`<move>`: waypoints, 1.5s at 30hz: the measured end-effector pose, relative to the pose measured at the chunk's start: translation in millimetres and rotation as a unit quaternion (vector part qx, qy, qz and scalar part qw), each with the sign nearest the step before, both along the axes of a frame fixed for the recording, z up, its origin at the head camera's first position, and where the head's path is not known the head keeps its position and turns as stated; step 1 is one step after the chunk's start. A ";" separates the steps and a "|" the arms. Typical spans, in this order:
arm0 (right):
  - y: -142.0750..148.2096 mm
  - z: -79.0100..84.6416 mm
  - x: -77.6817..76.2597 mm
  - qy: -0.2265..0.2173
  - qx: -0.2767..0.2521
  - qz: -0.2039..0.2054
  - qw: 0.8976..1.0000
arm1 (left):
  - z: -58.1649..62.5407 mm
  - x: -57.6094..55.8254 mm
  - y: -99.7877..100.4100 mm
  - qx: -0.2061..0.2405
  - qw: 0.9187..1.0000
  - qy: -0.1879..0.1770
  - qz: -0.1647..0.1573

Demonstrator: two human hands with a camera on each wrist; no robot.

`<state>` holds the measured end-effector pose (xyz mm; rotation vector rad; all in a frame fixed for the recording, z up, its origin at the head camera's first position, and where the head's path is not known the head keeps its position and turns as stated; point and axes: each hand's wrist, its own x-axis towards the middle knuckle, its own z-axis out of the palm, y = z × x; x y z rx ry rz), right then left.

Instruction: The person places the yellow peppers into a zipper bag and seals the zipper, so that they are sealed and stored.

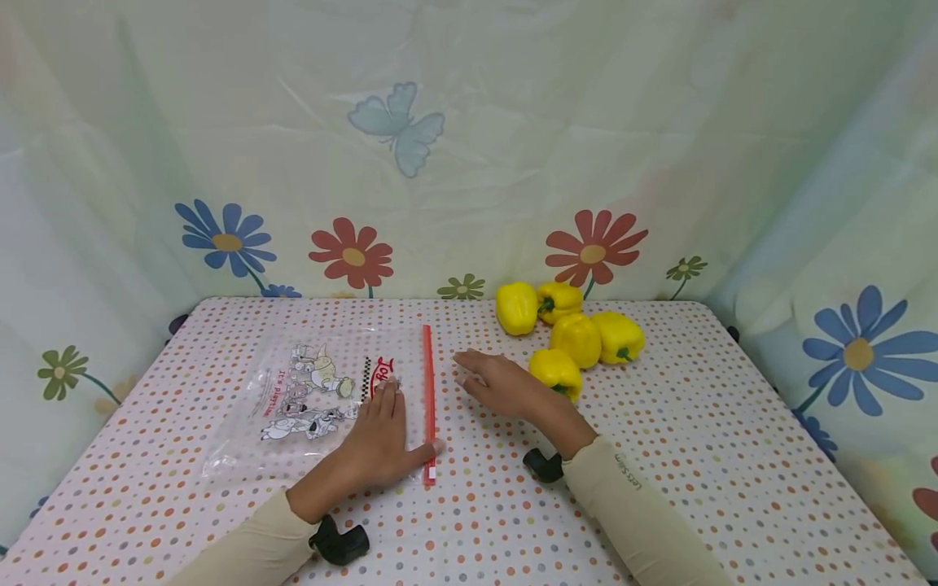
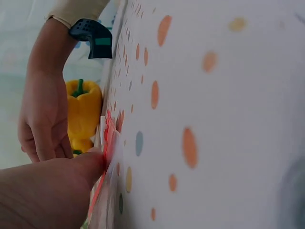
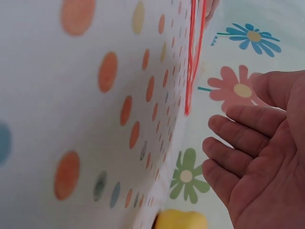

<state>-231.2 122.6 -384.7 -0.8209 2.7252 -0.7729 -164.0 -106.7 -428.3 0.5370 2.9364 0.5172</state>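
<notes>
A clear zip bag (image 1: 249, 443) printed with cartoon dogs and red lettering lies flat on the table, its red zip edge (image 1: 429, 382) toward the right. My left hand (image 1: 377, 443) rests on the bag with fingers extended, and the thumb touches the red edge near its lower end. Just right of that edge, my right hand (image 1: 506, 389) hovers with nothing in it; the right wrist view shows its palm and loosely bent fingers (image 3: 238, 140). Nearest to it is a yellow bell pepper (image 1: 554, 372), apart from the hand.
More yellow bell peppers (image 1: 575, 340) cluster behind the right hand toward the table's back edge. A dotted cloth covers the table (image 1: 498, 521). A flowered curtain (image 1: 469, 203) hangs behind and at both sides. Each wrist wears a dark band device (image 1: 339, 541).
</notes>
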 end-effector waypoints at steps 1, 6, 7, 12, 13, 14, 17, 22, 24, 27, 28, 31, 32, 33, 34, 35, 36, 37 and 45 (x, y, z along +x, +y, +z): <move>0.0 -0.5 -0.1 -0.001 0.001 -0.001 1.000 | 0.0 0.0 0.6 -0.002 1.000 -0.002 0.002; -0.1 -1.7 -0.6 -0.009 0.002 -0.003 1.000 | 1.9 0.2 3.2 -0.003 1.000 -0.011 0.010; -0.1 -1.6 -0.5 -0.010 0.002 -0.003 1.000 | 2.0 0.3 3.7 -0.005 1.000 -0.012 0.011; -0.1 -1.0 0.2 -0.012 -0.003 0.001 1.000 | 0.2 -0.2 4.6 0.007 1.000 -0.013 0.012; 0.0 -1.0 0.3 -0.012 -0.004 0.003 1.000 | -0.4 -0.4 4.5 0.010 1.000 -0.012 0.012; 0.1 -1.2 0.2 -0.012 -0.006 0.005 1.000 | -0.7 -0.5 4.3 0.016 1.000 -0.011 0.011; -0.6 -1.8 0.0 -0.014 -0.006 0.009 1.000 | -1.2 -0.4 2.3 0.025 1.000 -0.010 0.009; -3.5 -5.4 -1.6 -0.015 0.001 0.020 1.000 | -2.1 -0.1 -2.6 0.042 0.999 -0.005 -0.002; -5.2 -7.2 -2.9 -0.017 0.007 0.025 1.000 | -2.8 0.2 -4.1 0.048 0.999 -0.002 -0.009; -8.2 -8.5 -4.4 -0.020 0.019 0.042 0.999 | -3.0 0.5 -5.4 0.049 0.999 -0.004 -0.018; -9.2 -8.4 -4.5 -0.022 0.023 0.049 0.998 | -3.1 0.7 -5.6 0.054 0.998 -0.004 -0.021; -11.5 -7.9 -4.6 -0.023 0.030 0.069 0.997 | -2.2 1.1 -5.5 0.062 0.998 -0.006 -0.031; -11.8 -7.5 -4.4 -0.023 0.032 0.073 0.997 | -1.6 1.2 -5.2 0.069 0.997 -0.004 -0.037; -12.1 -7.5 -4.2 -0.023 0.034 0.075 0.996 | -1.2 1.3 -4.9 0.076 0.996 -0.001 -0.042; -12.0 -7.2 -3.8 -0.022 0.034 0.076 0.996 | -0.7 1.5 -4.5 0.081 0.996 0.002 -0.048; -12.0 -7.0 -3.5 -0.021 0.035 0.076 0.996 | -0.2 1.5 -4.2 0.085 0.995 0.004 -0.054; -11.8 -7.0 -3.1 -0.020 0.036 0.076 0.996 | 0.1 1.8 -4.0 0.089 0.994 0.004 -0.060; -11.7 -6.9 -2.9 -0.018 0.037 0.076 0.996 | 0.1 2.3 -3.9 0.092 0.994 0.003 -0.066; -11.0 -8.6 -3.8 0.017 0.023 0.093 0.995 | 4.1 9.0 -5.8 0.124 0.987 -0.022 -0.101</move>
